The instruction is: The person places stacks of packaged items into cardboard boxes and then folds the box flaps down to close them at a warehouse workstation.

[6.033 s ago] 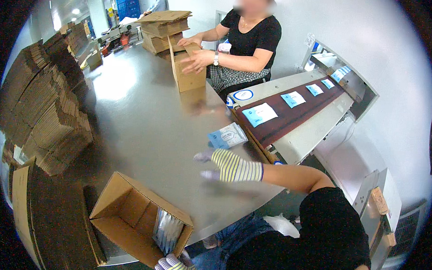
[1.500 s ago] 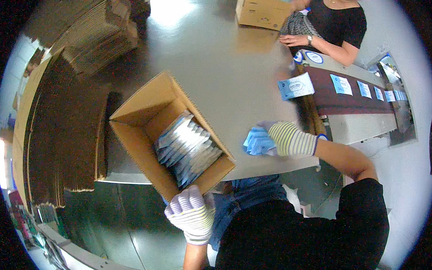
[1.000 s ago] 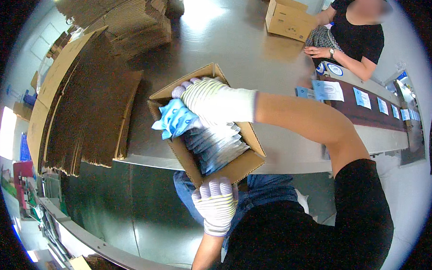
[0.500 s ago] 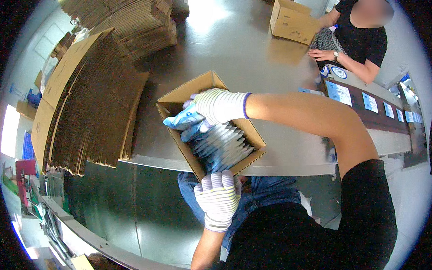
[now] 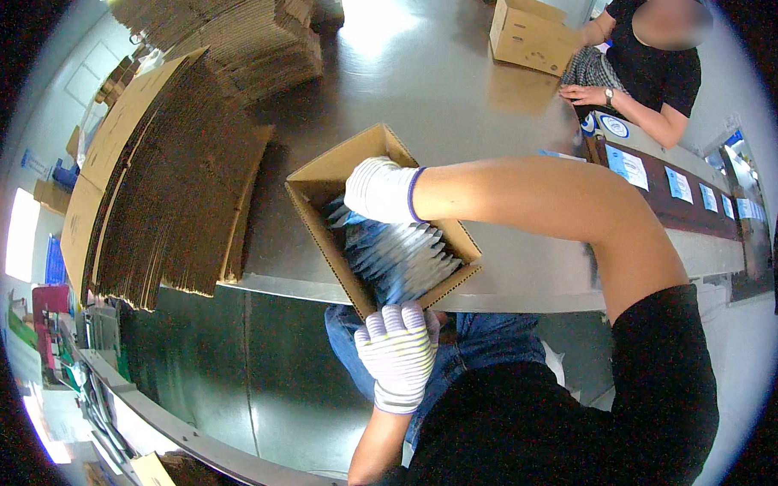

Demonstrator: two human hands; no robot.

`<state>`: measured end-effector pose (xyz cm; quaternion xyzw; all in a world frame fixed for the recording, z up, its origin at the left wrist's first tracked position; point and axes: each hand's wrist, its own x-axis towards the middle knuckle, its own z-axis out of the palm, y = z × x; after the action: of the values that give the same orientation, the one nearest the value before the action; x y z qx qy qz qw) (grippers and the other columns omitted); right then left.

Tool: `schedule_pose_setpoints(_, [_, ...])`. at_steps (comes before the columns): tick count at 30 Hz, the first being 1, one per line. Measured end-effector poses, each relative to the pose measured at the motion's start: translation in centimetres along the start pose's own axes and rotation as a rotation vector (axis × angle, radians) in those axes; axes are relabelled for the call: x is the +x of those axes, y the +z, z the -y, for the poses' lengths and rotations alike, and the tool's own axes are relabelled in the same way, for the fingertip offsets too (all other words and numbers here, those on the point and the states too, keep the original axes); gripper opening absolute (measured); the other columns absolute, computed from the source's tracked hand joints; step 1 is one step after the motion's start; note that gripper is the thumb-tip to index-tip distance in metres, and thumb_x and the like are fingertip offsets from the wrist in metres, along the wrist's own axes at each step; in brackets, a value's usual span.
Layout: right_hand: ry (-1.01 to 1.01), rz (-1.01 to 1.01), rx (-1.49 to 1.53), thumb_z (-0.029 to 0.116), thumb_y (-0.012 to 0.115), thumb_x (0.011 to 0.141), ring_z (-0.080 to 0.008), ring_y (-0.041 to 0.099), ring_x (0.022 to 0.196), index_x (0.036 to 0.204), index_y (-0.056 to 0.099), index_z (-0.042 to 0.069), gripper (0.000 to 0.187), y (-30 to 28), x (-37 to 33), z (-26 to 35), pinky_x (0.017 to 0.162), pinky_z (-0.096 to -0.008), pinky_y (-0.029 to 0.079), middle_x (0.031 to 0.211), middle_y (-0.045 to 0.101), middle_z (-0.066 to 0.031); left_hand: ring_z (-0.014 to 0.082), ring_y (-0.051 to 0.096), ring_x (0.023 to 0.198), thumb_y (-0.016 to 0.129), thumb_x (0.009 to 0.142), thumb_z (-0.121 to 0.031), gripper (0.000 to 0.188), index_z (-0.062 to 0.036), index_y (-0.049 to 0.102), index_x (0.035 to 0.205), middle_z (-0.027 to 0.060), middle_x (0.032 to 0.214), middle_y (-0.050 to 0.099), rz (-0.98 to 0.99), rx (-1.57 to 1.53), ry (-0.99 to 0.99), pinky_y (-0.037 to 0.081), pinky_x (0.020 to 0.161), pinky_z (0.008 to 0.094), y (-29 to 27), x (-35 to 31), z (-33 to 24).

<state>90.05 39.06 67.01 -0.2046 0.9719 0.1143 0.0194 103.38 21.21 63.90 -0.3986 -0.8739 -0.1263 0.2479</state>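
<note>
An open cardboard box (image 5: 325,239) stands tilted to my view at the near edge of the table, its flaps up. Inside it, a tight row of blue and silver flat packets (image 5: 401,252) stands on edge. My left hand (image 5: 395,355), in a striped white glove, has its fingers curled over the near rim of the box. Reaching in from the right, my gloved right hand (image 5: 379,189) is down in the far end of the box, beside the last packets. Its fingers are hidden behind the glove's back, so what they hold does not show.
Stacks of folded cardboard (image 5: 168,184) crowd the left and back left of the metal table (image 5: 411,98). At the back right, a person (image 5: 652,72) sits by another box (image 5: 533,38). Blue-white packets (image 5: 627,168) lie in line on a dark conveyor (image 5: 694,206) at right.
My right hand has sunk deeper into the box's far end. The blue packet that it held above the row no longer shows. My left hand keeps its place on the rim.
</note>
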Motion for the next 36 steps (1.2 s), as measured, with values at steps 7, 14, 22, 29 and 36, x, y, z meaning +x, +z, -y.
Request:
schedule_pose_setpoints(7, [-0.138, 0.159, 0.212, 0.015, 0.072, 0.067, -0.0335, 0.066, 0.086, 0.093, 0.068, 0.004, 0.028, 2.8, 0.4, -2.0, 0.075, -0.0417, 0.052, 0.089, 0.069, -0.0163, 0.0251, 0.049, 0.067, 0.067, 0.071, -0.025, 0.027, -0.0115, 0.052, 0.089, 0.0064, 0.075, 0.049, -0.012, 0.011, -0.004, 0.037, 0.059, 0.0401, 0.0, -0.3, -0.1])
schedule_pose_setpoints(14, [-0.085, 0.165, 0.286, 0.036, 0.073, 0.072, -0.0378, 0.065, 0.079, 0.091, 0.067, 0.005, 0.037, 2.5, 1.3, -2.2, 0.071, -0.0446, 0.052, 0.084, 0.068, -0.0177, 0.0189, 0.048, 0.063, 0.066, 0.073, -0.03, 0.022, -0.0162, 0.051, 0.081, 0.001, 0.07, 0.048, -0.067, 0.043, 0.044, 0.033, 0.053, 0.0353, 0.4, 0.1, 0.5])
schedule_pose_setpoints(22, [-0.158, 0.177, 0.154, 0.025, 0.073, 0.07, -0.0368, 0.066, 0.078, 0.081, 0.071, 0.004, 0.024, 2.2, 3.0, -0.6, 0.071, -0.0427, 0.053, 0.082, 0.068, -0.0171, 0.0188, 0.049, 0.063, 0.065, 0.072, -0.029, 0.02, -0.0168, 0.052, 0.08, 0.0007, 0.069, 0.047, -0.055, 0.036, 0.022, 0.033, 0.053, 0.0354, 0.5, 0.3, 0.5])
schedule_pose_setpoints(29, [-0.018, 0.3, -0.151, 0.016, 0.068, 0.071, -0.0292, 0.068, 0.076, 0.081, 0.074, 0.009, 0.014, 3.8, 7.9, 0.0, 0.064, -0.0414, 0.054, 0.083, 0.071, -0.0127, 0.0192, 0.049, 0.063, 0.065, 0.071, -0.029, 0.02, -0.0162, 0.051, 0.077, 0.0011, 0.07, 0.048, -0.027, 0.044, 0.075, 0.034, 0.053, 0.0356, 0.0, 1.0, -0.6])
schedule_pose_setpoints(36, [-0.224, 0.384, 0.165, 0.022, 0.078, 0.066, -0.0335, 0.064, 0.092, 0.097, 0.069, 0.005, 0.035, -0.2, 5.6, -0.2, 0.08, -0.0418, 0.051, 0.098, 0.067, -0.0187, 0.0193, 0.05, 0.066, 0.065, 0.071, -0.027, 0.019, -0.0163, 0.051, 0.077, 0.0015, 0.071, 0.048, -0.035, 0.022, 0.016, 0.036, 0.055, 0.0354, 0.1, 0.1, 0.4])
